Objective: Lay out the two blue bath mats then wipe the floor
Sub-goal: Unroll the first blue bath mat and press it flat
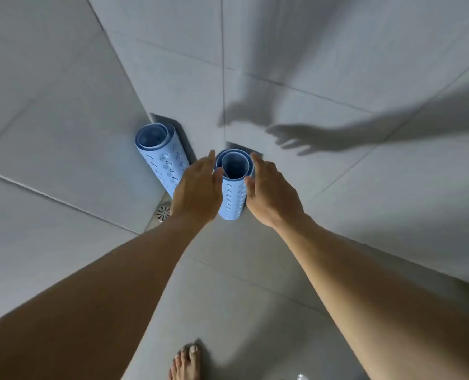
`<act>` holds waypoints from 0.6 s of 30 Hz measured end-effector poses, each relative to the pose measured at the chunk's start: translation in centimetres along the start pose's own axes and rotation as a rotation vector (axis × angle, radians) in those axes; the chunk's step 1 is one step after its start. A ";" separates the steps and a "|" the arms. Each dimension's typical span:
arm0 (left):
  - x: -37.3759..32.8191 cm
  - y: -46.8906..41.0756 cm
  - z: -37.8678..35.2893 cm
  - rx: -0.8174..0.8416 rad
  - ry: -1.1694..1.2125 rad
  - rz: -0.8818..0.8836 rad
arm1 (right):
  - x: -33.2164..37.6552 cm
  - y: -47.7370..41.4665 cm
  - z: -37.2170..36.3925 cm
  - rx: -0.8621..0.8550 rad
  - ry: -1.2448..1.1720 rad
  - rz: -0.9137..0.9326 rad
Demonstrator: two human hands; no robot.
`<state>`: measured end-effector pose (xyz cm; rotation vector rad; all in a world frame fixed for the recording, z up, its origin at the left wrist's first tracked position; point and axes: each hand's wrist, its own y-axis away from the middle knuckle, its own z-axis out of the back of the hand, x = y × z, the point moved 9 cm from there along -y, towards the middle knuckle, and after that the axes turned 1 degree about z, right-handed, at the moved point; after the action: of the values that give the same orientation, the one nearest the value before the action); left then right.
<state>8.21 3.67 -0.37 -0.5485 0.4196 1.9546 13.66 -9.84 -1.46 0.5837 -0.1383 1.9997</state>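
Hands extended forward, left hand (197,187) and right hand (272,193) open, straight-fingered, flanking the upright rolled mat (232,200).

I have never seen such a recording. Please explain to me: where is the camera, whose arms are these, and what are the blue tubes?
There is no machine: a person wears one camera on the head, looking down at a tiled floor. The left hand and right hand reach open on both sides of a rolled blue bath mat standing upright; neither is closed around it. A second rolled mat stands to its left. Nearby are a floor drain and the person's bare foot.
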 end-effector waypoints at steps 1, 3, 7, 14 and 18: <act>0.8 -1.0 -0.9 0.010 0.032 0.030 | -0.3 -0.9 -0.9 0.002 -0.023 -0.015; 2.5 -2.9 -2.9 0.019 0.071 0.073 | -1.2 -2.6 -2.2 -0.019 -0.053 -0.038; 5.6 -5.0 -7.0 0.108 0.224 0.213 | -2.6 -4.5 -4.4 -0.023 -0.110 -0.105; 6.9 -7.1 -8.8 0.216 0.361 0.304 | -4.2 -5.1 -6.9 0.054 -0.410 -0.293; 6.7 -6.2 -8.9 0.331 0.522 0.373 | -4.5 -3.6 -8.1 0.135 -0.642 -0.433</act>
<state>13.01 6.76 -11.79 -0.8046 1.2239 2.0121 15.67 -8.92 -11.16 1.2198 -0.2422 1.3574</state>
